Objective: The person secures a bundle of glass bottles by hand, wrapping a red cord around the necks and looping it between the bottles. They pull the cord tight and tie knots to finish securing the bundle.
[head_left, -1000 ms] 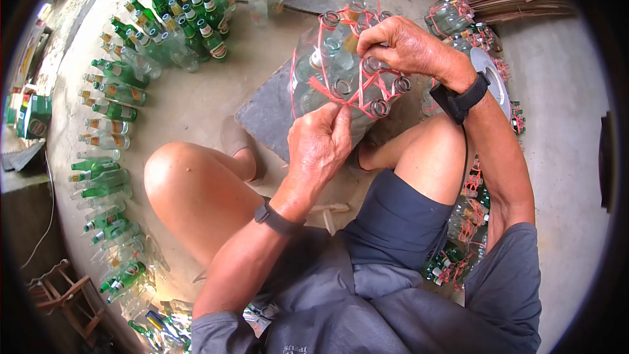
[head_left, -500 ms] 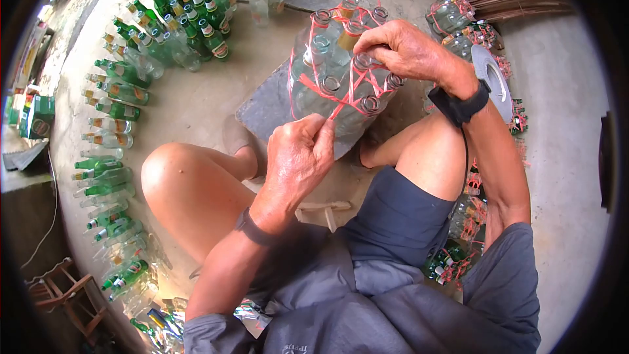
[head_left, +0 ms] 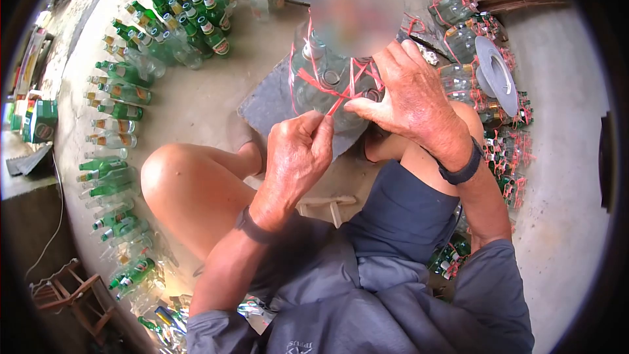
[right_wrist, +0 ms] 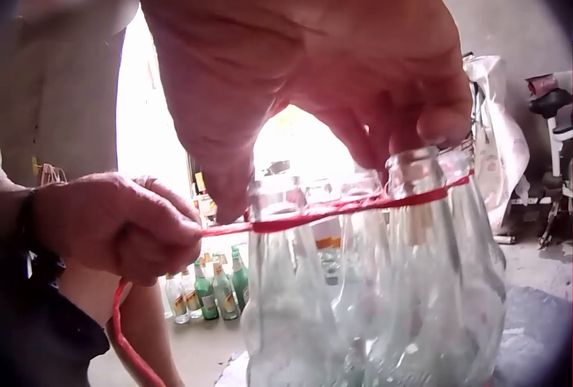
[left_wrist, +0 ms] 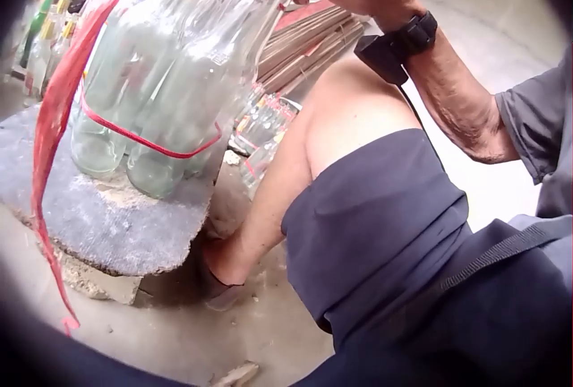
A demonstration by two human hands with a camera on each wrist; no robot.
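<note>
A person sits low on a concrete floor (head_left: pixel 196 98), seen from above, with bare knees (head_left: pixel 170 170) spread wide. Rows of green bottles (head_left: pixel 118 92) curve along the person's left side, and tied bundles (head_left: pixel 504 151) of bottles are heaped on the right. Between the knees lies a flat stone slab (head_left: pixel 265 101). A bundle of clear glass bottles (head_left: pixel 314 88) stands upright on it, necks up, its far part blurred in the head view. A red string (head_left: pixel 337 101) loops around the bottle bodies and criss-crosses between the necks.

The two hands are close together at the near side of the bundle. The left hand (head_left: pixel 298 157) pinches the string between thumb and forefinger and holds it taut toward the body, with a loose tail hanging below the fist. The right hand (head_left: pixel 409 95) lies over the bottle tops, its fingertips bearing on the rims just above the taut line. Whether its thumb also pinches the string cannot be told.

The pull acts sideways at neck height, so the bundle would likely tip toward the person if the right hand's pressure eased. The string could also slip off a smooth rim and slacken the lashing, letting the bottles knock together and chip. A hard tug might snap the thin string.
</note>
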